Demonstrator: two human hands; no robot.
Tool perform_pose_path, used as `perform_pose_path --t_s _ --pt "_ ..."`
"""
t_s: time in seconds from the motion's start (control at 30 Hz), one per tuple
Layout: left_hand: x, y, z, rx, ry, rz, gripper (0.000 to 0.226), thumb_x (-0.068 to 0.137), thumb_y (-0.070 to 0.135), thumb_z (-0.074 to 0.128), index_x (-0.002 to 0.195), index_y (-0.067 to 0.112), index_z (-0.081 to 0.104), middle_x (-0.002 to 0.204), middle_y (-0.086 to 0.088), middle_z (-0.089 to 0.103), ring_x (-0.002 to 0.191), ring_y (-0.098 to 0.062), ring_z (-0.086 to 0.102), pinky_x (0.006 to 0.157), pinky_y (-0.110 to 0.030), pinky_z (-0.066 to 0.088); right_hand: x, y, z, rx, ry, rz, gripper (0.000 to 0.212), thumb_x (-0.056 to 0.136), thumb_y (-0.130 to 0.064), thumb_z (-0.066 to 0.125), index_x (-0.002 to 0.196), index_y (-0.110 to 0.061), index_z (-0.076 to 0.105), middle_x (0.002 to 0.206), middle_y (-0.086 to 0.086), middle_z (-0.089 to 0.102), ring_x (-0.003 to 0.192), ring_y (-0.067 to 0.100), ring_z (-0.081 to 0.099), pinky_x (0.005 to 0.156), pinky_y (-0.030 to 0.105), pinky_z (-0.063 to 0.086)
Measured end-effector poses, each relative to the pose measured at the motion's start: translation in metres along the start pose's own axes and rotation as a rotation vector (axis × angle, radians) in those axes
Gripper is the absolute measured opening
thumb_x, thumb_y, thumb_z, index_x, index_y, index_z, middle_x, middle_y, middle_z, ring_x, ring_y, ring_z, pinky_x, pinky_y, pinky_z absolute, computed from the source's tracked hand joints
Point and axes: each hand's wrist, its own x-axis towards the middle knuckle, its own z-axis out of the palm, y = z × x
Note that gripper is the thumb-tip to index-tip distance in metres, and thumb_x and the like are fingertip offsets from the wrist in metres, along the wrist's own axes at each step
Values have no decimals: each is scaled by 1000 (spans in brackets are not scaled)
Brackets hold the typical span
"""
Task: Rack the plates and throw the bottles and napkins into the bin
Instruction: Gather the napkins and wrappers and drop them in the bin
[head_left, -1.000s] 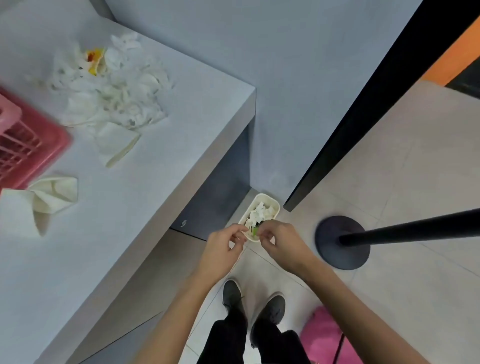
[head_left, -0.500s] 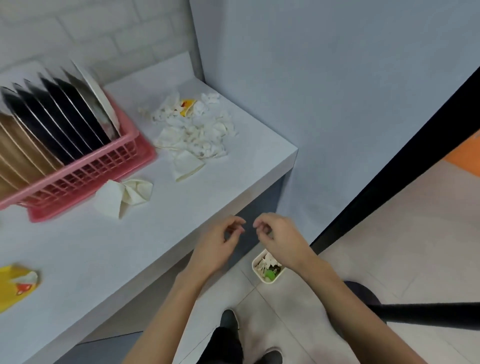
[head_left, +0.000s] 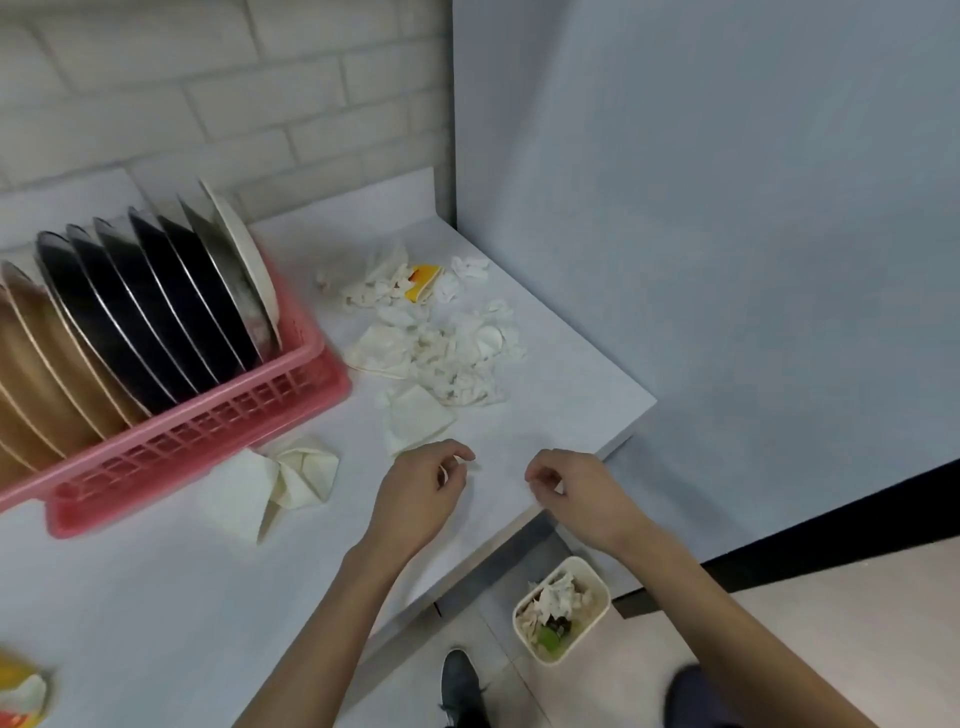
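Your left hand (head_left: 415, 499) and right hand (head_left: 576, 493) hover over the white desk (head_left: 156, 597) — each grip loose, empty. Napkins (head_left: 441, 338) lie heaped beside the racked plates (head_left: 156, 312); the bin (head_left: 584, 639) stands on the floor (head_left: 831, 623).

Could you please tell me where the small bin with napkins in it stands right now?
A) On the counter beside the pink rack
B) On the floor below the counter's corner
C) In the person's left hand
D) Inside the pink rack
B: the bin stands on the floor, just below the corner of the counter, with crumpled napkins inside it.
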Motion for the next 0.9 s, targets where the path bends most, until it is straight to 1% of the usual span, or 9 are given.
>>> perform_pose_path --t_s 0.07,0.17,0.23,0.3,0.4,0.5,0.63,0.8,0.9 --pt "28 -3 -6 89 -6 27 20 93 22 59 110 27 68 88 13 61 73 -6 56 67 -22 43 19 -1 -6 8 14 30 12 93 -10 55 92 -15 65 87 -3 65 80 14 60 71 18 47" --pt "75 -5 -10 240 -26 119 36 91 28 64 126 26 60 114 9 56 92 -11 58 69 -24 42 44 -2 -11 28 46 71 15 93 -9 56 87 -21 63 82 -6 63 73 6 57 66 10 43" --pt "103 -5 -7 320 -56 143 49 89 30 67 136 26 54 131 6 49 103 -17 60 74 -27 45 57 -1 -12 25 54 90 16 93 -9 57 85 -22 62 81 -6 63 70 4 55 64 9 42" --pt "126 -6 -2 413 -102 164 57 86 32 69 140 27 50 137 5 45 105 -21 61 77 -30 45 66 1 -12 28 50 110 15 93 -10 57 85 -22 62 82 -2 65 71 9 56 64 12 42" --pt "145 -8 10 539 -195 201 58 86 34 68 140 27 50 135 3 47 110 -21 58 83 -31 40 76 6 -13 31 33 127 14 93 -11 57 86 -22 62 84 2 67 72 12 57 63 12 42" --pt "153 -11 18 556 -194 247 43 87 29 66 129 25 58 126 4 55 110 -19 58 80 -30 36 81 12 -16 11 17 131 15 93 -11 56 86 -22 61 84 2 67 70 11 55 61 12 40" --pt "153 -4 17 455 -140 255 31 82 28 67 111 20 62 109 4 61 98 -20 61 74 -32 42 86 19 -28 10 23 133 15 93 -11 57 85 -23 61 85 2 68 72 13 58 62 11 40" --pt "145 9 13 285 -88 198 25 83 34 63 104 21 58 96 8 66 86 -17 60 70 -34 48 96 25 -40 57 38 133 13 93 -14 58 85 -23 63 87 1 69 79 16 64 68 17 48" --pt "142 18 12 227 -63 194 20 89 36 58 102 22 55 91 7 63 80 -16 57 62 -31 40 103 22 -45 112 40 119 9 93 -16 58 91 -22 64 91 0 69 82 16 65 72 22 51"
